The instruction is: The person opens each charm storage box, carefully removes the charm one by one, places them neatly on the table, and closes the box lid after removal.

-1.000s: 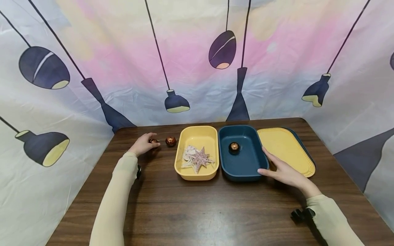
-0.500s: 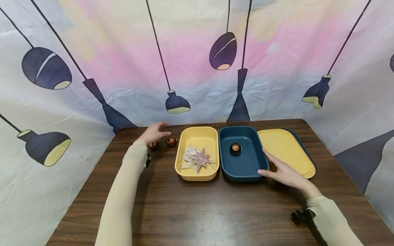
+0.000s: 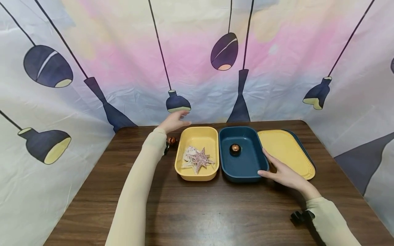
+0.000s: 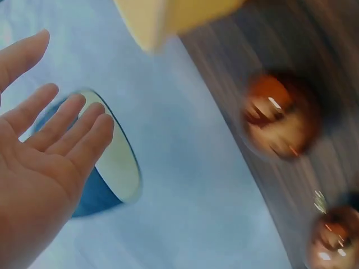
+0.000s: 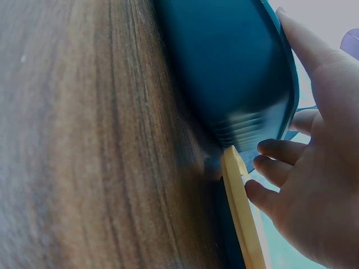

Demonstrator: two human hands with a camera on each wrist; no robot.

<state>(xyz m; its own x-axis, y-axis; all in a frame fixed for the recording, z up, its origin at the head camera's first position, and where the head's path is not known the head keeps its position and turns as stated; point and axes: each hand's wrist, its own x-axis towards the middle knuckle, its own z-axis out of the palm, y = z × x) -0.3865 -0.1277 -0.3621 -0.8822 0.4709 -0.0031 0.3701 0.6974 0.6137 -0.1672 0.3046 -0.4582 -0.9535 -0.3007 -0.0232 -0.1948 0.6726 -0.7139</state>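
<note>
My left hand [image 3: 174,121] hovers beside the far left corner of the yellow box [image 3: 179,164]. Its fingers are extended and hold nothing in the left wrist view. Two shiny copper baubles show there, one bauble [image 4: 283,115] fully and another bauble [image 4: 338,241] at the corner; in the head view my left arm hides one. A copper bauble [image 3: 235,149] lies inside the blue box [image 3: 243,167]. Against that box's near right corner rests my right hand [image 3: 284,172], thumb along the near rim, fingers loosely bent along the right side.
A glittery pink star ornament [image 3: 200,160] lies on pale ornaments in the yellow box. Right of the blue box, a yellow lid [image 3: 284,150] overlaps a dark blue lid [image 3: 297,140]. Behind the wooden table [image 3: 197,212] hangs a cloth [image 3: 200,61] printed with lamps.
My left hand has moved right and away from me, from the bauble at the left, past the second one, toward the yellow box's far corner. My right hand stays at the blue box.
</note>
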